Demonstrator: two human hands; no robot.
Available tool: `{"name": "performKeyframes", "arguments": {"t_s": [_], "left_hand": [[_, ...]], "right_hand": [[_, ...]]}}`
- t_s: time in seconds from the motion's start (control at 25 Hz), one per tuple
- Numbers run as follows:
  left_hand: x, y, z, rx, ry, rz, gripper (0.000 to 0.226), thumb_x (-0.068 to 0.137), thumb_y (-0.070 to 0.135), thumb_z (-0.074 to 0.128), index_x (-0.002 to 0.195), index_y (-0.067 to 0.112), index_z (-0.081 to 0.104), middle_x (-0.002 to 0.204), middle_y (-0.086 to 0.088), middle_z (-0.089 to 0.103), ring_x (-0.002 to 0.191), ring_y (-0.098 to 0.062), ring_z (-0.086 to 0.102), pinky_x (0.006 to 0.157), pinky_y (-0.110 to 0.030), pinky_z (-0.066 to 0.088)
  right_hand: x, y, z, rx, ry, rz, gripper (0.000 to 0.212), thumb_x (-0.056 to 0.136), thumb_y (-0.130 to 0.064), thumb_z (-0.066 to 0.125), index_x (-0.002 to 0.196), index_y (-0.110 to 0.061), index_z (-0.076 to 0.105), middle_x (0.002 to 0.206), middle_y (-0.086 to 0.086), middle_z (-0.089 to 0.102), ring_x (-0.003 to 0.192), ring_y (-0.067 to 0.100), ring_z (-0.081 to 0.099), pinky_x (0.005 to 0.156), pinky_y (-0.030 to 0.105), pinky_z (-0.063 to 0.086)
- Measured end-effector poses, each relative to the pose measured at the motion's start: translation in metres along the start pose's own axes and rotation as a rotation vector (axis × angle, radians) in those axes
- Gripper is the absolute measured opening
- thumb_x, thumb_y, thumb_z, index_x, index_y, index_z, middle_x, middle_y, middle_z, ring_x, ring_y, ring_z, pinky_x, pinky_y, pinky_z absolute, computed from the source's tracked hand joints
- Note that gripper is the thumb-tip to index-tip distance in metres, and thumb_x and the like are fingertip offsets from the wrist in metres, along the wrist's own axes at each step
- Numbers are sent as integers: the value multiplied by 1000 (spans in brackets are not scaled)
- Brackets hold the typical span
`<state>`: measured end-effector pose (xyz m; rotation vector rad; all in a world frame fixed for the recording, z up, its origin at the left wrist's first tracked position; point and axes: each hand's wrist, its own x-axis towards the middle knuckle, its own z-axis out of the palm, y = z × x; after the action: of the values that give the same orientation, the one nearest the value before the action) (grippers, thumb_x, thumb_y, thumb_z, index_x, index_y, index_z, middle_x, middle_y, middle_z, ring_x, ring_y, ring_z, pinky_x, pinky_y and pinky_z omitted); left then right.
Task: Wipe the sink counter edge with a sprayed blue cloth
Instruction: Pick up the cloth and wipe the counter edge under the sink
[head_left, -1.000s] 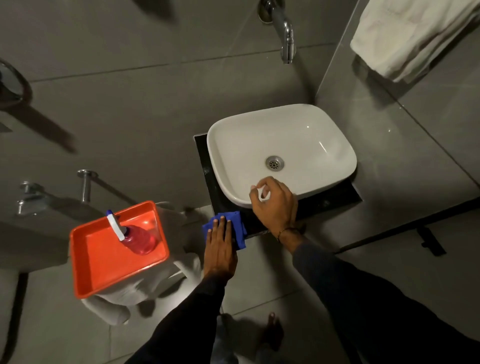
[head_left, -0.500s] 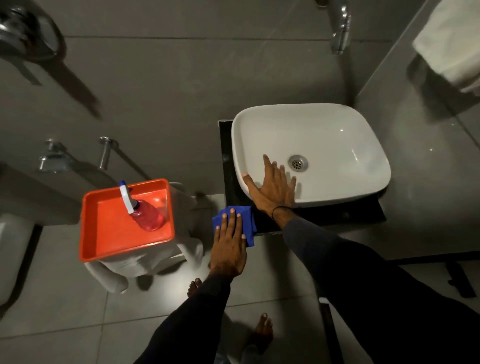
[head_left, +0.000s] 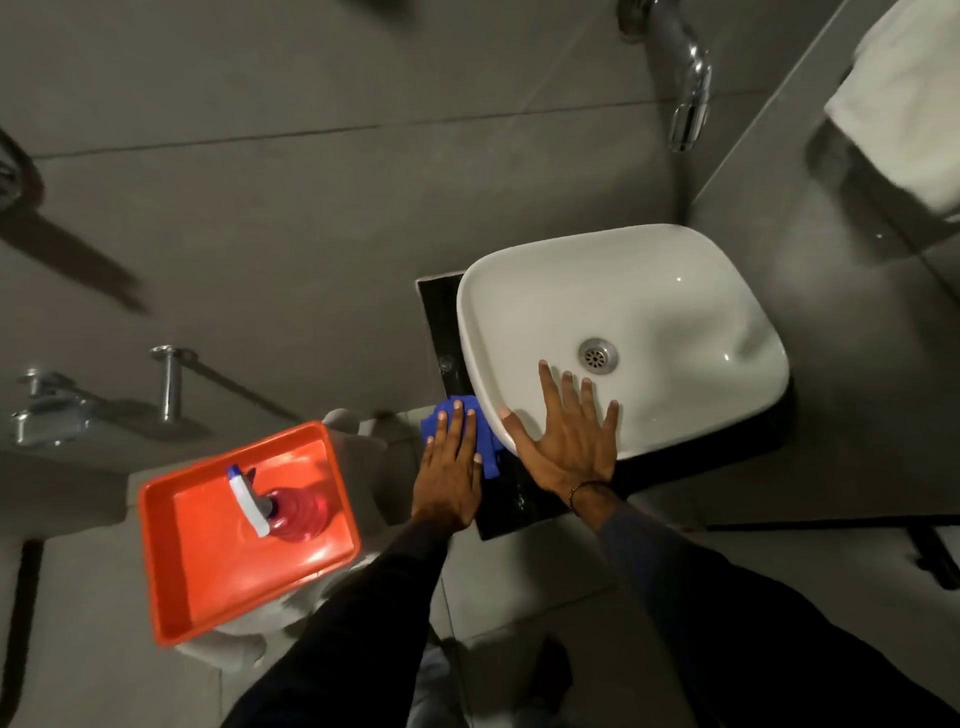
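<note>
Wiping step is under way: the left hand is pressing flat, fingers together, on the blue cloth, which is lying on the black tabletop at its near-left corner, just beside the white sink. The left grip is an open palm pinning the cloth, not clamped round it. The right hand is lying spread, fingers apart, on the sink's near rim, holding nothing, likely bracing. The next move probably calls for sliding the cloth rightward along the near tabletop edge, keeping pressure down and clearing the right wrist. The spray bottle is sitting in the orange tray, well to the left. Compared with half a second ago, both hands are looking much the same on cloth and rim; the cloth is showing further up the sink's left side.
</note>
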<state>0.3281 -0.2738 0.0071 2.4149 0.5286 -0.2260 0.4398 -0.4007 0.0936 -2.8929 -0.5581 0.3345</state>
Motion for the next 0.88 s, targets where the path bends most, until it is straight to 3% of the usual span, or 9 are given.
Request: {"name": "performKeyframes", "arguments": {"t_s": [0.24,0.56,0.76,0.88], "left_hand": [[76,-25,-49,22,39,120,61,105,22,31,160,10,9,171,-9,-2,159,-30,-5,130,-49,10],[189,-58,-102,96,-18,173,65,104,24,34,161,12,6,171,-10,-4,158,-36,-5,126,-60,13],[175,-49,-90,-5,-6,79,66,104,24,35,161,11,4,171,-10,-6,158,-36,-9,127,-57,11],[162,-53,-84,29,-36,125,65,105,27,32,161,12,2,171,-9,-6,158,-34,-10,129,-54,10]], "right_hand": [[1,-1,1,-13,38,44,98,78,-93,4,160,-40,1,169,5,24,157,31,19,123,65,13],[1,-2,-2,-34,-35,58,94,82,-89,20,159,-42,-6,171,2,14,158,28,11,125,62,9],[-1,-3,-4,-39,-38,67,92,84,-86,23,160,-42,-5,170,1,17,158,27,13,126,59,10],[0,-4,-3,-27,-20,58,90,85,-84,25,161,-41,1,170,1,21,158,27,17,125,60,13]]}}
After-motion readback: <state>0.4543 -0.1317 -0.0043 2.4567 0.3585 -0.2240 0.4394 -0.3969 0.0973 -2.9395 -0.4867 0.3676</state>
